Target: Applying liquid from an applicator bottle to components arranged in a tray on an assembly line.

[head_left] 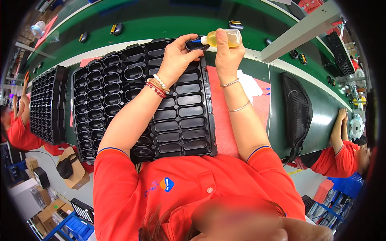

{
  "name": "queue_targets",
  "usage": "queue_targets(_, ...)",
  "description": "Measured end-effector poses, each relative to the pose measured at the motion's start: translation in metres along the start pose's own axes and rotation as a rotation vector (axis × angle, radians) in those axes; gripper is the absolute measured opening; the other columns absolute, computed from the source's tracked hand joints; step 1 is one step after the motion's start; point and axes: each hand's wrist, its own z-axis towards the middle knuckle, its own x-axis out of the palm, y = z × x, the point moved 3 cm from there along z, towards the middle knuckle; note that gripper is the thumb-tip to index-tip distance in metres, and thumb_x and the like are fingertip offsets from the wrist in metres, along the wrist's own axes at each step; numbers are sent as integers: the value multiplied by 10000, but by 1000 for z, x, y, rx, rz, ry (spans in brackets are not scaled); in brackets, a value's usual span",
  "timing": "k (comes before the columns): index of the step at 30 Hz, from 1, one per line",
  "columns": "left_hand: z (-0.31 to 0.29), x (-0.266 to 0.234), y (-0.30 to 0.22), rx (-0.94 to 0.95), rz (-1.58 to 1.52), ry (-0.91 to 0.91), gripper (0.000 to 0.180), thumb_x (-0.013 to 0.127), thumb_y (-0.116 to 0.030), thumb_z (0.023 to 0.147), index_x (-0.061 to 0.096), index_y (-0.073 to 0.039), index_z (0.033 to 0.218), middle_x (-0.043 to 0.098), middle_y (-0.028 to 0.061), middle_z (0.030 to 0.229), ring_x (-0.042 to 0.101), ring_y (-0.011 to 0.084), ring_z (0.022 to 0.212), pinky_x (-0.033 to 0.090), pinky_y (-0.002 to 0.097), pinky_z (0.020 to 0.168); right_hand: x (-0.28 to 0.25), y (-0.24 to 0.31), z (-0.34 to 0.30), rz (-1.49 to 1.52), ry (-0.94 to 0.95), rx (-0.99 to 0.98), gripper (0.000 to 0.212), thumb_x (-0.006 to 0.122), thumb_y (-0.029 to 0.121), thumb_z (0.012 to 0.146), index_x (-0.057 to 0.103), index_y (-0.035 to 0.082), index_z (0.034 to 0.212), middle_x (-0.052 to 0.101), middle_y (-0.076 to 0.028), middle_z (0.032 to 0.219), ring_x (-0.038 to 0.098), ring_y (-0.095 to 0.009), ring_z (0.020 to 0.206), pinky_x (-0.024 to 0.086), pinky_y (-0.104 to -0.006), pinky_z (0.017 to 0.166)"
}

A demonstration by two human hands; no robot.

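My left hand (177,60) pinches a small black oval shell (198,46) over the far right corner of a black compartment tray (210,120). In my right hand (229,60) is a clear squeeze bottle (235,37) of yellowish liquid, tipped sideways with its nozzle toward the left. The bottle's blue tip (195,40) reaches the shell; whether it touches cannot be made out. Black oval parts (134,72) fill the tray's left compartments, while several on its right side (191,100) hold nothing. My left forearm hides part of the tray.
Pink foam sheet (225,132) and white cloth (250,86) lie right of the tray. Beyond stands a black mesh case (296,112). Small black devices (116,29) rest on the green line behind a slanting metal post (301,32). Another black tray stack (48,104) and co-workers flank me.
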Motion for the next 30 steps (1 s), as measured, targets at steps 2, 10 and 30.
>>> queue_targets(2, 0, 0, -1, -3, -11, 1, 416, 632, 2, 790, 502, 24, 1185, 613, 122, 994, 638, 174, 828, 530, 248, 707, -1, 0, 1, -11, 1, -11, 318, 710, 299, 791, 603, -1, 792, 625, -32, 728, 559, -85, 669, 450, -227, 624)
queue_targets(10, 0, 0, -1, 2, 1, -4, 433, 633, -6, 790, 491, 28, 1197, 607, 141, 1023, 636, 175, 833, 528, 250, 711, -16, -1, 14, -12, -68, -2, 309, 707, 295, 796, 610, 2, 806, 627, -30, 740, 556, -83, 677, 445, -222, 635)
queue_targets(30, -1, 5, -3, 0, 33, -25, 438, 625, 1, 791, 473, 55, 1198, 603, 140, 1009, 638, 177, 837, 525, 239, 714, -19, 16, 22, 71, -114, -54, 290, 720, 281, 783, 619, 8, 779, 637, -29, 710, 570, -79, 648, 457, -226, 594)
